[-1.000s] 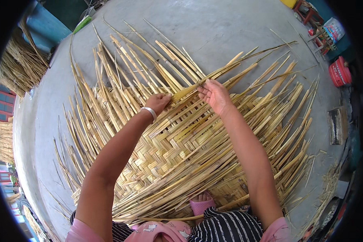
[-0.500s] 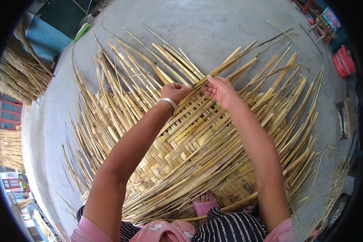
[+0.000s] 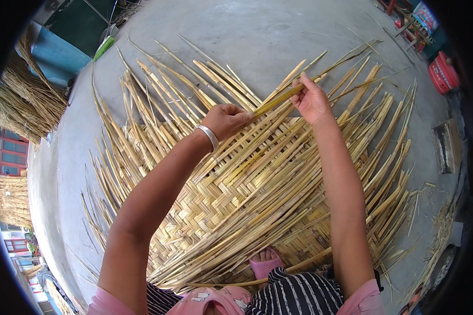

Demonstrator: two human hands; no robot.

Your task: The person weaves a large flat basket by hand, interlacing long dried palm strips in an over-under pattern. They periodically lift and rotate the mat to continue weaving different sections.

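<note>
A flat yellowish strip of split reed [image 3: 278, 100] stretches between my two hands, slanting up to the right. My left hand [image 3: 225, 121], with a silver bangle at the wrist, pinches its lower end. Farther right, my right hand [image 3: 311, 98] is closed around the strip, thumb on top. Both hands are over the far part of a partly woven mat [image 3: 210, 202], which has a zigzag pattern. Long loose strips [image 3: 236, 236] lie diagonally across the mat, and unwoven ends fan out on its left, right and far sides.
My foot in a pink slipper [image 3: 266, 262] rests on the mat's near part. Grey concrete floor [image 3: 257, 26] surrounds it. Bundles of dry stalks [image 3: 29, 100] stand at the left. A red container [image 3: 443, 73] and a wooden block [image 3: 446, 147] sit at the right.
My right hand has slid up and to the right along the strip, away from my left hand. The left hand has shifted slightly left and keeps its pinch.
</note>
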